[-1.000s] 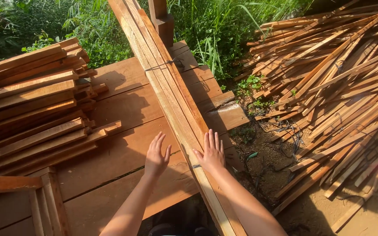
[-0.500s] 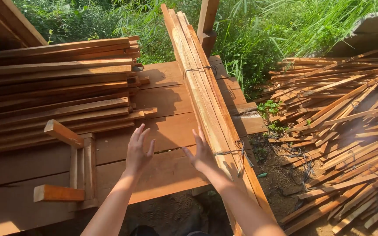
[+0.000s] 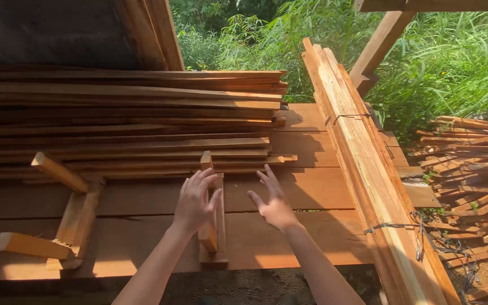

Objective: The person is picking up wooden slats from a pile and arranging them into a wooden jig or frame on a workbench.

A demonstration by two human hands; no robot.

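Observation:
My left hand (image 3: 194, 202) hovers with fingers spread just over a small upright wooden bracket (image 3: 212, 226) made of short blocks standing on a broad plank platform (image 3: 306, 192). My right hand (image 3: 273, 203) is open too, palm down, a little to the right of the bracket and above the planks. Neither hand holds anything. A wire-tied bundle of long wooden strips (image 3: 362, 164) lies diagonally to the right of my right hand.
A stack of long thin boards (image 3: 125, 121) lies across the platform behind the hands. A second bracket of short blocks (image 3: 63, 214) stands at the left. A heap of loose strips (image 3: 473, 186) lies on the ground at right. Grass grows beyond.
Both hands have moved left, away from the tied bundle, and now hover around the small bracket. The view has swung left, bringing the board stack to the centre.

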